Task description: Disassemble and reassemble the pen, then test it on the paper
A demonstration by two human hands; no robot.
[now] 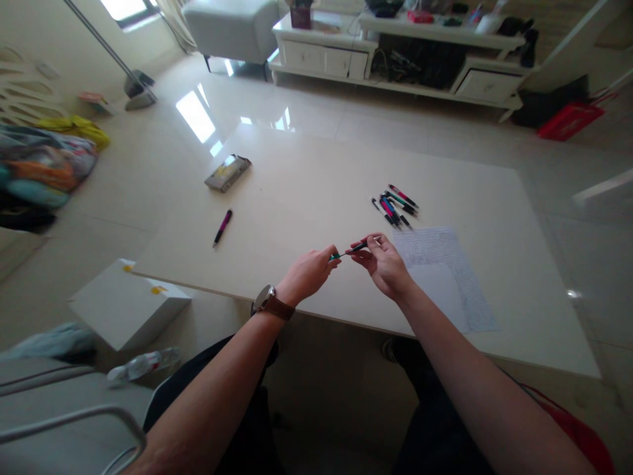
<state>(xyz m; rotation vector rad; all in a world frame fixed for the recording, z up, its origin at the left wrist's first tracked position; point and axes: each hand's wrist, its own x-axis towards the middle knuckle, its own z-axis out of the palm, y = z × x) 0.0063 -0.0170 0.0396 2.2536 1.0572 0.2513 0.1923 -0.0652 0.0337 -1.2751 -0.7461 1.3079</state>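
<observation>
My left hand (311, 272), with a watch (270, 302) on its wrist, is closed on a small teal pen barrel (335, 256). Just to the right, my right hand (384, 267) pinches a dark front part of a pen (359, 247), its pale tip pointing up and right. A thin refill (343, 254) bridges the gap between the two pieces. Both hands are above the near edge of the white table (306, 198). Beyond my right hand lies a pile of several pens (395, 208). Written paper sheets (450, 277) lie partly beneath my right forearm.
A purple and black pen (223, 228) and a grey box (228, 173) lie on the table's left side. Below the left edge stands a white box (128, 300), near a plastic bottle (146, 365). A white TV cabinet (324, 59) is across the floor.
</observation>
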